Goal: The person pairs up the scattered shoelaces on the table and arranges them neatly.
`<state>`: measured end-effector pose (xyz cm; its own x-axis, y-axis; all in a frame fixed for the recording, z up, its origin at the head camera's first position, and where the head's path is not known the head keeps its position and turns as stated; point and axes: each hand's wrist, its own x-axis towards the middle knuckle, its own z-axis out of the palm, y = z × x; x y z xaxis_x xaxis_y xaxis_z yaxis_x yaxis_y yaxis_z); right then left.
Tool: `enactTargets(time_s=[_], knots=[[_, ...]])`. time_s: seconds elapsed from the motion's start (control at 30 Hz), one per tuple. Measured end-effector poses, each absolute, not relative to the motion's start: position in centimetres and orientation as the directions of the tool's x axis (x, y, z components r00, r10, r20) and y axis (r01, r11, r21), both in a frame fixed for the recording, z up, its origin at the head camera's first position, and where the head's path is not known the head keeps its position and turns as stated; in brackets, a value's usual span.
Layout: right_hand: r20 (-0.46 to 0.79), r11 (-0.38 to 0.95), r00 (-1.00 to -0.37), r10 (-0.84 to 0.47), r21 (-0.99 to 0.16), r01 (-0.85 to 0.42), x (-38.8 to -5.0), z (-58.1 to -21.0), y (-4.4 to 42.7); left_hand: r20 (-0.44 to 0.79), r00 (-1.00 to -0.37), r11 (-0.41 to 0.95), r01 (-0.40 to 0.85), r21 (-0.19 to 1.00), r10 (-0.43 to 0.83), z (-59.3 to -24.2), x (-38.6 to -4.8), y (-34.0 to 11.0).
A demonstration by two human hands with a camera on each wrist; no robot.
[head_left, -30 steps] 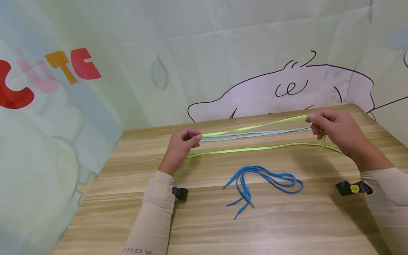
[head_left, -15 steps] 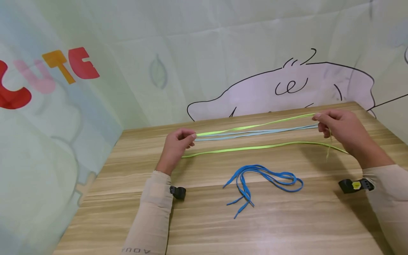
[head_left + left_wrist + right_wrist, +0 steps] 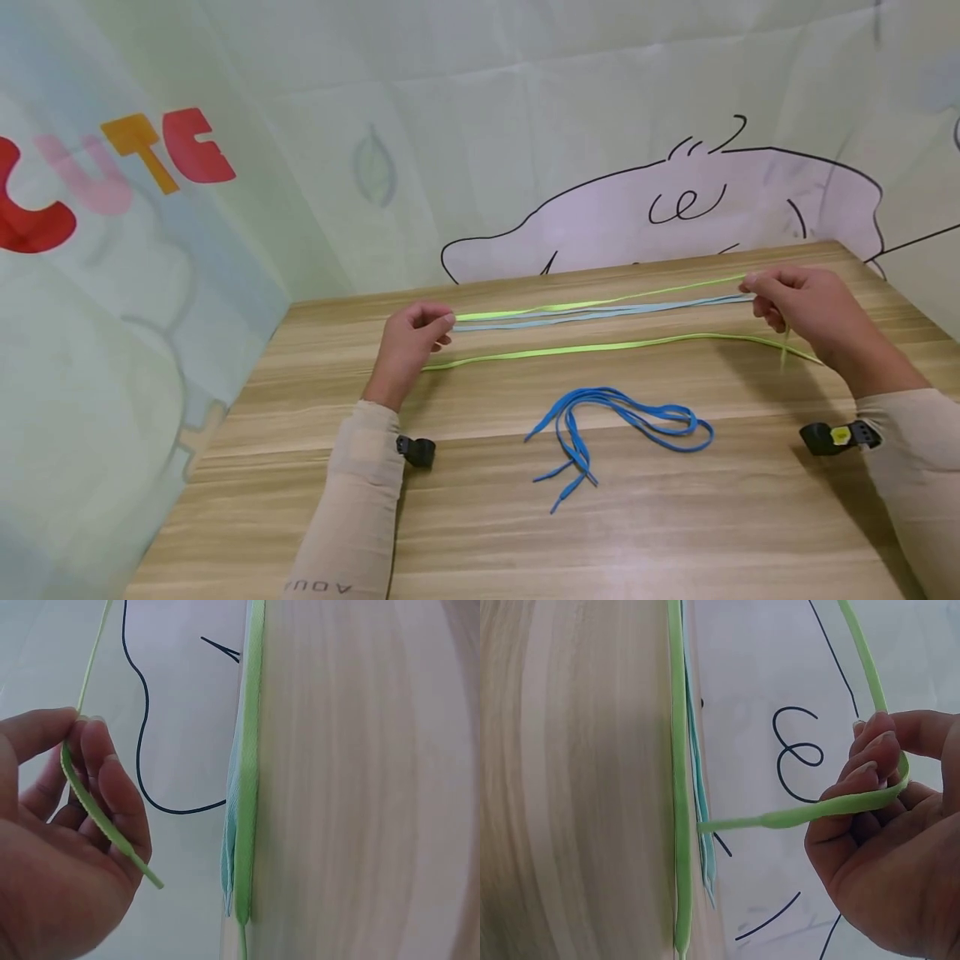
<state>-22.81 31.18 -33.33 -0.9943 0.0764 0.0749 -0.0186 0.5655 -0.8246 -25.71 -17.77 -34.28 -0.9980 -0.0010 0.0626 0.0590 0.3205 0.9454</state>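
Observation:
A lime-green shoelace [image 3: 555,307] is stretched between the two hands above the table. My left hand [image 3: 408,346] pinches it between thumb and index finger; a short tipped end hangs across the palm in the left wrist view. At the other side my right hand [image 3: 813,321] pinches the lace, its loose end [image 3: 787,817] dangling below the fingers. Light-blue laces [image 3: 622,311] lie lengthwise on the table behind, their ends together in both wrist views. Nearer to me, a second lime-green lace [image 3: 592,347] lies nearly straight on the wood.
A bundle of bright blue laces [image 3: 630,412] lies looped at the middle of the wooden table [image 3: 480,525]. Behind the table hangs a pale printed curtain [image 3: 337,150] with cartoon lines and coloured letters.
Both hands have drawn slightly apart, left hand leftward and right hand rightward, with the green lace pulled between them. The right hand's loose lace end shows more. The laces on the table have not moved.

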Motion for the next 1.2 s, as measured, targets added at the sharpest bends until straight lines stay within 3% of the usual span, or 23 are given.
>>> enactTargets(time_s=[0.9,1.2], knots=[[-0.016,0.589,-1.0,0.026,-0.807,0.028,-23.6,-35.0,31.5,-0.106,-0.994,0.308,-0.102,0.946,-0.004,-35.1,-26.2,-18.8],[-0.036,0.527,-0.999,0.001,-0.849,0.031,-23.8,-35.3,31.2,-0.133,-0.991,0.298,-0.119,0.947,0.028,-35.6,-26.3,-19.1]])
